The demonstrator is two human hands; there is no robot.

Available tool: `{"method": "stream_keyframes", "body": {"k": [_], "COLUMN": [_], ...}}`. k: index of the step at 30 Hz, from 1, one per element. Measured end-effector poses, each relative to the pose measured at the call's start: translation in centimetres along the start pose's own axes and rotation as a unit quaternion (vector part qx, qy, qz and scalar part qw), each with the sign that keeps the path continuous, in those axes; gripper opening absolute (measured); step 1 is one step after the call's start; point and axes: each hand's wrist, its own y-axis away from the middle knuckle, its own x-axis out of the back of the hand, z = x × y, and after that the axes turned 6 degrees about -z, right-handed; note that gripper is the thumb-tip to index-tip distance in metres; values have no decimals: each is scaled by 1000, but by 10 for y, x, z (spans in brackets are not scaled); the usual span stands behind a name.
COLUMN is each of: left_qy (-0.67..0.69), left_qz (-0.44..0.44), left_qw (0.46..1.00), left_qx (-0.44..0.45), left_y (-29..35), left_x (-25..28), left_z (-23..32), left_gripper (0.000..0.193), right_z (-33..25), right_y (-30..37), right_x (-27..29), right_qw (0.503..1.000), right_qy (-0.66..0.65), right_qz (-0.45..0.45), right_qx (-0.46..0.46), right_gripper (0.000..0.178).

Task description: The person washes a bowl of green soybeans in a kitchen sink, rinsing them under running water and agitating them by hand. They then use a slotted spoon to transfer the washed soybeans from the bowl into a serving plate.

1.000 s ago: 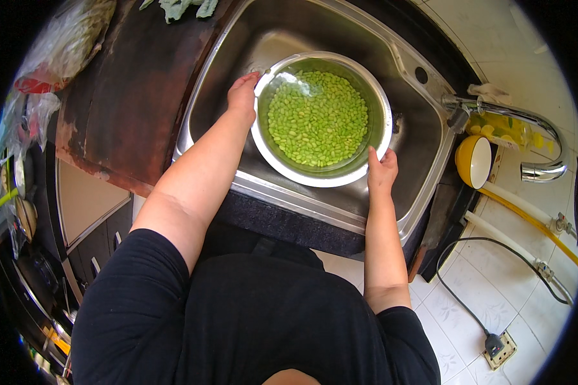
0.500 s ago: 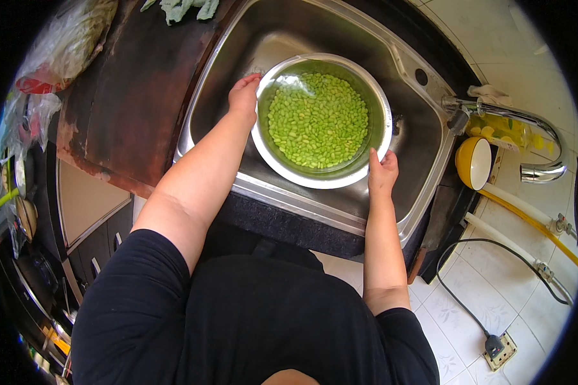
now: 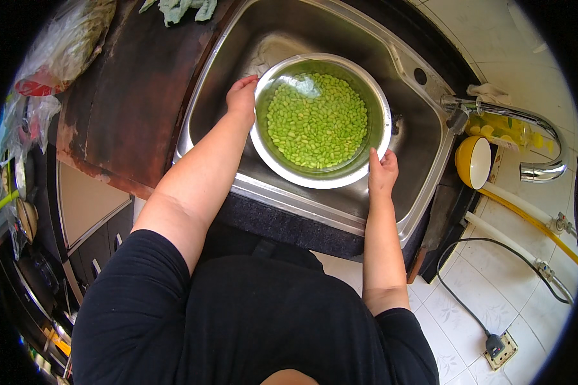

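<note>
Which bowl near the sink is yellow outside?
The small bowl beside the faucet, white inside. The larger bowl, held by the left hand and right hand, is silvery metal and holds green beans.

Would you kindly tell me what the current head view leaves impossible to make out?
In the head view:
Underside of the bowl: hidden by its rim and the beans.
Part of the sink floor: hidden by the bowl.
Rest of the cloth: cut off by the top edge.
Part of the socket: covered by the plug.
</note>
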Motion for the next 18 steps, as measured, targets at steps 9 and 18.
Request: {"method": "stream_keyframes", "body": {"k": [9, 18], "left_qy": [-34, -68], "left_qz": [15, 34], "left_qw": [999, 997], "left_qx": [5, 23], "left_y": [-3, -1], "left_x": [3, 2], "left_z": [-6, -6], "left_gripper": [14, 13], "right_z": [2, 9], "right_y": [-1, -3], "right_x": [1, 7], "right_qw": [999, 1000], "right_qy": [-35, 4], "right_qz": [-13, -13], "right_qx": [9, -2], "right_gripper": [20, 20]}}
